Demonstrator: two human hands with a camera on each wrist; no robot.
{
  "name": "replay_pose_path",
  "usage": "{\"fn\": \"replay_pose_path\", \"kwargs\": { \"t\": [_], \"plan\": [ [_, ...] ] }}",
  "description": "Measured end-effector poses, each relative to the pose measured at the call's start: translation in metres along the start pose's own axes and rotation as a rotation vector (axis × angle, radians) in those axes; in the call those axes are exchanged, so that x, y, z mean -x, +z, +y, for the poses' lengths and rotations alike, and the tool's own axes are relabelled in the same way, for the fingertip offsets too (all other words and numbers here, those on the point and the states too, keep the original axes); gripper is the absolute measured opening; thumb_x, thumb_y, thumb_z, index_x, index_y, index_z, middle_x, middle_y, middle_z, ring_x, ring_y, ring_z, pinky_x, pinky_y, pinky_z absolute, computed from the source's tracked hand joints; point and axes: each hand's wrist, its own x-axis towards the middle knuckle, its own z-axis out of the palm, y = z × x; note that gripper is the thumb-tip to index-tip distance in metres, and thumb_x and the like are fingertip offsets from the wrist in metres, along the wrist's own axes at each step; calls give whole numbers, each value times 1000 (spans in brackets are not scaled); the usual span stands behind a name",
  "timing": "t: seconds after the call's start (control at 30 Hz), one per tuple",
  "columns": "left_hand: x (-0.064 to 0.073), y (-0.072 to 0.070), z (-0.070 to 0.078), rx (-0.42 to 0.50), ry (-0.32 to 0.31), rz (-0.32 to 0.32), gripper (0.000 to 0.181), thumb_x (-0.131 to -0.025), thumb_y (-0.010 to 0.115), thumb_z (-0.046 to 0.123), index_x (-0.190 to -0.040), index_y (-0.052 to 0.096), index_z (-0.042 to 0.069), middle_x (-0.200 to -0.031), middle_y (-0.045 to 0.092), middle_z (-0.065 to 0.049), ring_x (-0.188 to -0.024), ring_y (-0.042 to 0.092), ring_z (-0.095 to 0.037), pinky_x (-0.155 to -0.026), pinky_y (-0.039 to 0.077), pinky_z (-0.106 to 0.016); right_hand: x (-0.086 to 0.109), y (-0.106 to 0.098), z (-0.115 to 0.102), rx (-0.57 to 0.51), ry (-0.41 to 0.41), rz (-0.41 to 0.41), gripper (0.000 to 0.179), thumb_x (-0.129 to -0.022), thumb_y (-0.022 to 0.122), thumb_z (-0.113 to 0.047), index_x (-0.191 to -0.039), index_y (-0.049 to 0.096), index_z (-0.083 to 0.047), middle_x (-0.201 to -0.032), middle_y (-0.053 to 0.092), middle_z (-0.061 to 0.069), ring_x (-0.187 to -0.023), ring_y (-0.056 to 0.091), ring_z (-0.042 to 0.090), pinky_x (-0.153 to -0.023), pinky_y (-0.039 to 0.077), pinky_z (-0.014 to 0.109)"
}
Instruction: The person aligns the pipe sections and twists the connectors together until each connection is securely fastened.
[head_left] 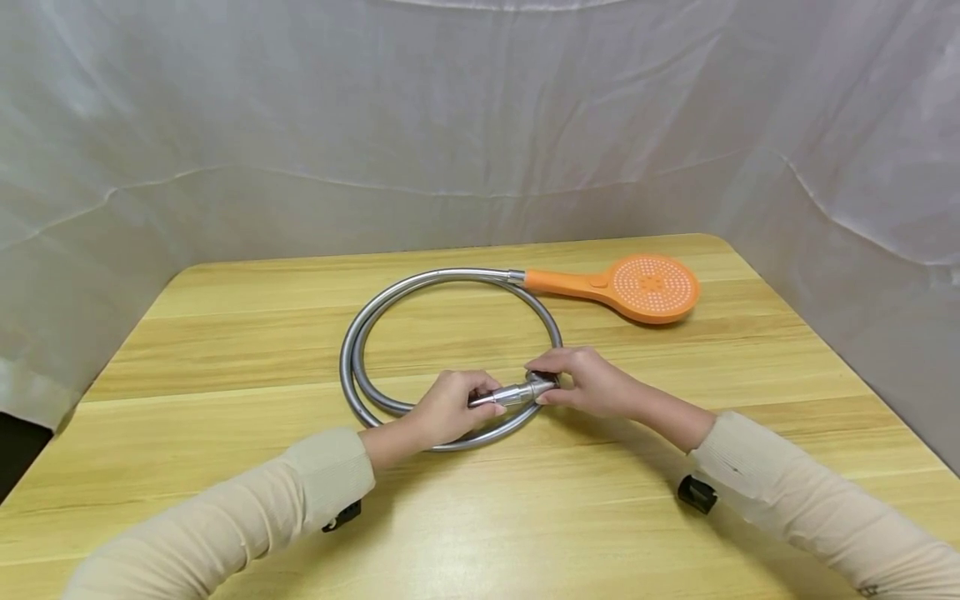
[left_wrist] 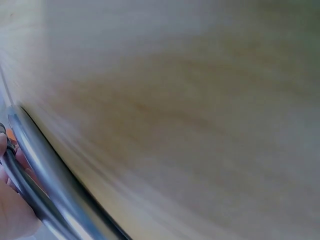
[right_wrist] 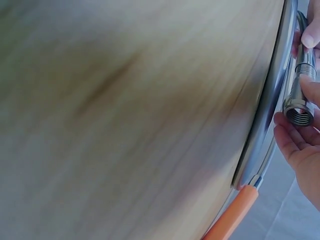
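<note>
A grey metal shower hose [head_left: 348, 350] lies coiled on the table, its far end joined to an orange hand shower [head_left: 651, 287]. My left hand [head_left: 450, 407] pinches the near end of the hose, just behind a chrome fitting [head_left: 513, 394]. From the other side, my right hand [head_left: 592, 382] grips the wider end of that fitting between thumb and fingers. In the right wrist view the fitting's open threaded mouth [right_wrist: 300, 117] shows, with right-hand fingers [right_wrist: 287, 140] under it. The left wrist view catches the hose [left_wrist: 45, 175] beside part of the left hand [left_wrist: 15, 215].
The wooden table [head_left: 450, 533] has a rounded back corner at the right. Pale cloth [head_left: 480, 125] hangs around its back and sides. A dark band [head_left: 697, 494] is on the right wrist, and another [head_left: 342, 517] on the left.
</note>
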Motion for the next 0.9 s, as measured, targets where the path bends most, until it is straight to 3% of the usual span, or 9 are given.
{"fn": "replay_pose_path", "kwargs": {
  "t": [0.73,0.9],
  "plan": [
    [-1,1,0,41,-20,-1,14,-82,69,8,-93,64,0,-76,65,-6,-61,50,-3,-53,43,-16,-1,-1,0,18,-3,-11,41,-79,72,-11,-117,62,1,-113,66,12,-100,61,20,-84,51,35],
    [0,0,1,38,-29,-7,20,-83,69,9,-99,64,-2,-77,66,-7,-61,50,-3,-53,43,-15,-1,-1,-1,18,1,-11,41,-79,72,-11,-117,62,1,-112,66,11,-99,62,19,-83,51,34]
  ]
}}
